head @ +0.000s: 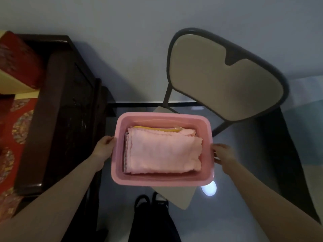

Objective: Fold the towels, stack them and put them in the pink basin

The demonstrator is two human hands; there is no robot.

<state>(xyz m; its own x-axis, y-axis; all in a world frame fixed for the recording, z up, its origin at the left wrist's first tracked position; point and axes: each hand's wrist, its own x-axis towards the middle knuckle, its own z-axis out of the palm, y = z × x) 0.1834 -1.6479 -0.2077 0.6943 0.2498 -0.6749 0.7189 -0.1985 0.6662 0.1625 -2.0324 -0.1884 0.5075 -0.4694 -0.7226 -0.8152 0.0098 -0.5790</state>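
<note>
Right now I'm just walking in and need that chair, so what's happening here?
A person holds the pink basin by its two short sides, left hand on one rim and right hand on the other. Folded towels are stacked inside it: a pink towel on top, a yellow one peeking out beneath. The basin is over the seat of the folding chair; whether it rests there or is lifted, I cannot tell.

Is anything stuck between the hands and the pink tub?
No. The left hand and the right hand each grip a side of the pink basin directly. The folded towels already lie inside it.
</note>
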